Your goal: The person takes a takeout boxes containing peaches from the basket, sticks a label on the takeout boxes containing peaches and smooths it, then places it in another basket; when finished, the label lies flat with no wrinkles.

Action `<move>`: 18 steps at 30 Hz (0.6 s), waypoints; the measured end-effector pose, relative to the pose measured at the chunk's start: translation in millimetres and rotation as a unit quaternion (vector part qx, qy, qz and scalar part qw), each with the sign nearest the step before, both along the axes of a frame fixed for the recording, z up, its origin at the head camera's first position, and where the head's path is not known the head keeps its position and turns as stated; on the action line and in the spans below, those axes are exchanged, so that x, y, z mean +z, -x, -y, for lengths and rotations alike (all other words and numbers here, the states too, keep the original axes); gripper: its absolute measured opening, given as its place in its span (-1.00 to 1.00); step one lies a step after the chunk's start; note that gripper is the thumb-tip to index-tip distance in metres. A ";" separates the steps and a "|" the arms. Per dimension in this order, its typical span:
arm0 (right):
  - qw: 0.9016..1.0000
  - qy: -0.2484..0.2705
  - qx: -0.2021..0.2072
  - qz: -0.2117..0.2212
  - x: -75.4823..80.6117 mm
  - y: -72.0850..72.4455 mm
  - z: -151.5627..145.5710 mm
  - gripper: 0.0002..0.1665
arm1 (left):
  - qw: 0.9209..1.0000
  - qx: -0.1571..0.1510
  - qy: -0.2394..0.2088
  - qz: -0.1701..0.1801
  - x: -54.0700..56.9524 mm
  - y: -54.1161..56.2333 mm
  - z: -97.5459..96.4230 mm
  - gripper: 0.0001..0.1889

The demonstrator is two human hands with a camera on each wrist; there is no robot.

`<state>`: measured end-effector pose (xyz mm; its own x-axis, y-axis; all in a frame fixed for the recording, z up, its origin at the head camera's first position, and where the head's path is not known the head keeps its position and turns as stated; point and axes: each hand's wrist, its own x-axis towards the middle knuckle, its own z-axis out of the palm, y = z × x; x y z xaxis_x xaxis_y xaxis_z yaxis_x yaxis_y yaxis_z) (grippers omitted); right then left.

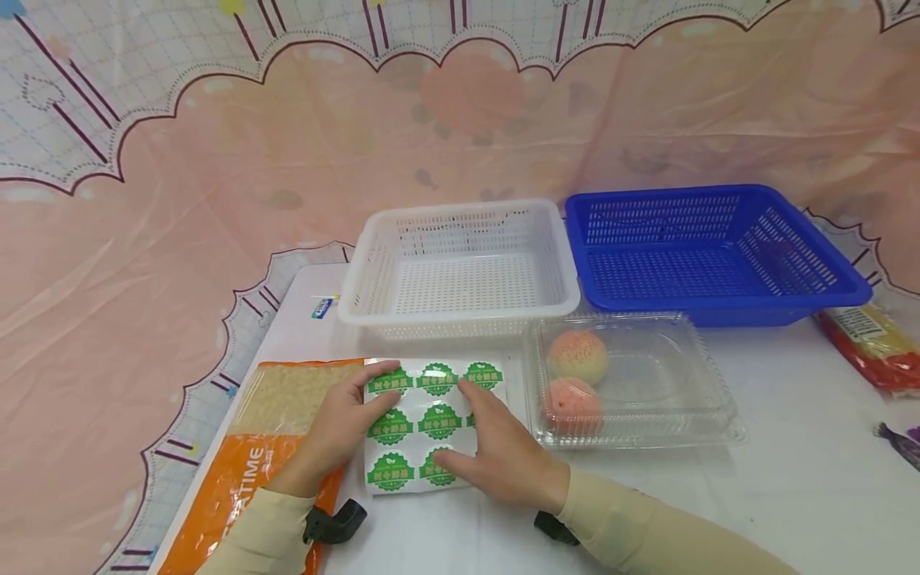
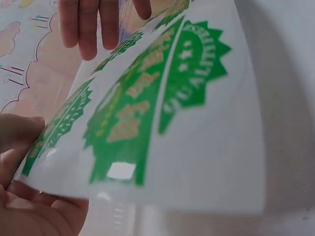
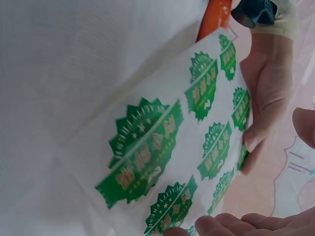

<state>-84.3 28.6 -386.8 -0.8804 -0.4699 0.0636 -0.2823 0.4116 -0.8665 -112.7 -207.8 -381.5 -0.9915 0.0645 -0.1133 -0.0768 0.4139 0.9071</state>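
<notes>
A white sheet of round green stickers (image 1: 420,471) lies across the middle front in the head view. My left hand (image 1: 343,419) pinches its left edge, thumb on top and fingers underneath. In the left wrist view the sheet appears raised and slightly bowed, with the left hand (image 2: 42,214) at its edge. My right hand (image 1: 503,455) is spread over the sheet's right part, holding nothing. Its fingers (image 2: 88,29) hang straight above the stickers in the left wrist view. Beside my left hand lies an orange bag of pale flakes (image 1: 302,395).
A lidded clear plastic box (image 1: 647,383) holds two peaches (image 1: 577,358) to the right. Behind stand a white basket (image 1: 460,311) and a blue basket (image 1: 719,303). A red-and-yellow packet (image 1: 873,343) and a purple wrapped item (image 1: 898,443) lie far right.
</notes>
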 end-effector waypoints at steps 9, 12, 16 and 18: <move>0.999 -0.007 0.024 -0.043 21.5 0.7 -4.5 -0.07 | 0.999 -0.003 0.006 -0.037 15.5 -2.4 -2.1 -0.52; 0.997 -0.009 0.024 -0.068 28.1 3.0 -7.3 -0.13 | 0.998 -0.009 0.014 -0.055 21.9 -3.0 -4.1 -0.52; 0.995 -0.012 0.021 -0.095 35.7 7.1 -10.6 -0.17 | 0.997 -0.018 0.022 -0.078 29.1 -3.8 -7.3 -0.51; 0.994 -0.010 0.020 -0.103 39.0 9.2 -11.6 -0.18 | 0.996 -0.022 0.027 -0.087 32.3 -4.4 -9.4 -0.51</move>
<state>-93.5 40.2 -347.8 -0.8303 -0.5074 0.2308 -0.4691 0.4124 -0.7810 -108.4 -198.5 -349.2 -0.9927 0.1071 0.0559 0.0994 0.4614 0.8816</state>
